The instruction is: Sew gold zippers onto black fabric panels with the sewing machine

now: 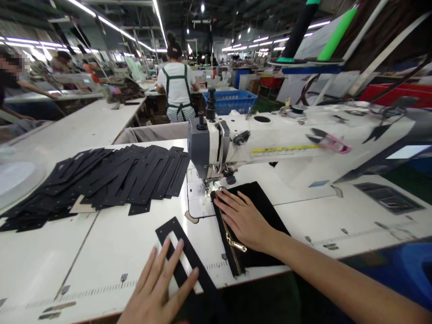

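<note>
Alignment step, apparently: right hand, fingers slightly parted, flat on zippered black cloth beside the sewing machine needle; left hand, fingers spread, atop 1 slotted black strip on the desk; neither clenched. Next move calls for steady edge guidance.

Workshop interior: rows of strip lights and small bulbs shine beneath a dark ceiling; a long white table extends along the left; a blue basket and a cardboard box occupy the middle distance, and green floor shows beside the basket
</note>
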Motion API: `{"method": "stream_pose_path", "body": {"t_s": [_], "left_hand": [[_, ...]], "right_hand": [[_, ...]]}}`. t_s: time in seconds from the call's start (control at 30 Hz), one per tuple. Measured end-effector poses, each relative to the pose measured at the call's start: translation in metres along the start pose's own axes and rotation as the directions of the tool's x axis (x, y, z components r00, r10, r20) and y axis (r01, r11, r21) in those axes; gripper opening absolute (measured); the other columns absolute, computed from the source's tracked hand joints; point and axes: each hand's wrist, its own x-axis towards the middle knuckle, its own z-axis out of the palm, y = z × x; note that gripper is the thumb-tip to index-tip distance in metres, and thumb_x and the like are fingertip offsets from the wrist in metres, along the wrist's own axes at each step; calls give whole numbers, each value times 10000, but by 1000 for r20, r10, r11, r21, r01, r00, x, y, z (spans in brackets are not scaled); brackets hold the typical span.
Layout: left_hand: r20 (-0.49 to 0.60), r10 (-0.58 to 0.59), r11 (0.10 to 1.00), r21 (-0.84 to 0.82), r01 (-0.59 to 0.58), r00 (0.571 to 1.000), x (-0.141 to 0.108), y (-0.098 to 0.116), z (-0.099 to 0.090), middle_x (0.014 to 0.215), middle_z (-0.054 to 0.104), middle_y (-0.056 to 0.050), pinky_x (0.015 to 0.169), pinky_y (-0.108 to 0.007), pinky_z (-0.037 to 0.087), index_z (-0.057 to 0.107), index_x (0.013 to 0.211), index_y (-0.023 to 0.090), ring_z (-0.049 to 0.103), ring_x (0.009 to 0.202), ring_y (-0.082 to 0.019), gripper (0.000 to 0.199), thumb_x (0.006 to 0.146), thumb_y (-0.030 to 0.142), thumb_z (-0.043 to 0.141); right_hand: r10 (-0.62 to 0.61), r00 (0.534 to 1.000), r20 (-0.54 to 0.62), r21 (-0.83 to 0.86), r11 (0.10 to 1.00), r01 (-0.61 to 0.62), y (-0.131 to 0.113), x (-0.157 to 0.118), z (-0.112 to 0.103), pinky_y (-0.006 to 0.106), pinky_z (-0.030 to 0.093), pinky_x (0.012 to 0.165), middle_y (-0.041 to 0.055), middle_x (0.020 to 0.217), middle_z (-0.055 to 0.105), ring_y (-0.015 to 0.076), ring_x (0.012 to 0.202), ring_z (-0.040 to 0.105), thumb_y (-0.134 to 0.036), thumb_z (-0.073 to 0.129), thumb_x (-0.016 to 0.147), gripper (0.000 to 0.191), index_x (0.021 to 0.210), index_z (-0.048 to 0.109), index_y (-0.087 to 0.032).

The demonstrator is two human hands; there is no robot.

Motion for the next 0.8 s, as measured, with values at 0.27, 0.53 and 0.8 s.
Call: {"method": "stream_pose_path", "body": {"t_s": [0.27,0.53,0.8], "left_hand": [[23,-13,1000,11,12,1000,8,-11,-3,1376,372,-128,974,-459,388,443,1272,147,283,1281,-322,434,845,222,448],[-62,-130,989,-86,124,990,-9,-32,9,1389,364,-77,954,-367,427,434,1285,230,382,1239,-240,460,847,115,346],[-327,-154,970,-230,80,932,48,-36,0,1238,540,-84,932,-321,456,404,1289,179,542,1092,-176,417,878,135,343]], "right_hand": [[34,999,-35,-27,999,-35,-5,5,1,444,239,1032,49,1400,340,214,1279,293,-262,351,904,399,1286,440,-191],[-1,998,-56,-42,999,-2,-2,-9,7,438,242,1058,124,1378,357,218,1289,286,-198,292,907,425,1281,423,-43],[-7,998,-61,-6,1000,7,-26,-12,6,437,247,1060,122,1381,354,223,1293,276,-170,306,892,425,1283,423,-52]]}}
